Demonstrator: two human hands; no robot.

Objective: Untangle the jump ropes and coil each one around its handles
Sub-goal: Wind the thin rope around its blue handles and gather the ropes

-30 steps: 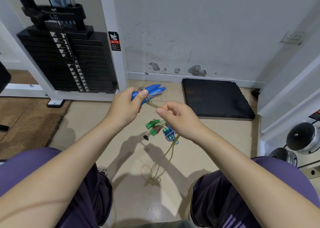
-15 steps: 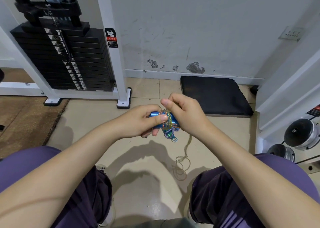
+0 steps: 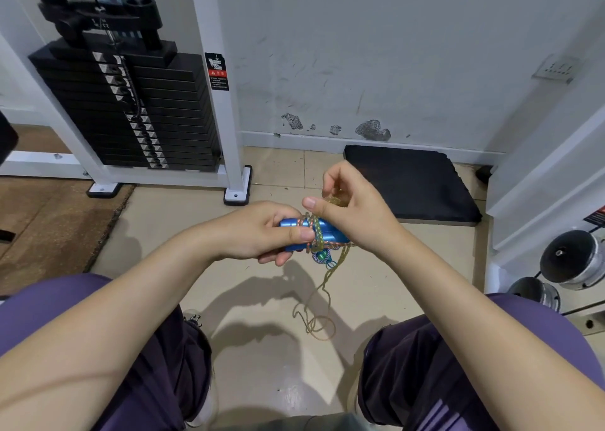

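My left hand [image 3: 262,230] grips the blue handles [image 3: 322,230], a few turns on; right hand [image 3: 352,208] pinches the rope [image 3: 327,286], whose tail below them is unwound; a second rope seems coiled underneath.

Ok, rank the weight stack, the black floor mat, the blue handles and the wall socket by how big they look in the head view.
1. weight stack
2. black floor mat
3. blue handles, partly hidden by both hands
4. wall socket

The last two look close, and the handles are much nearer the camera, so their order is unsure.
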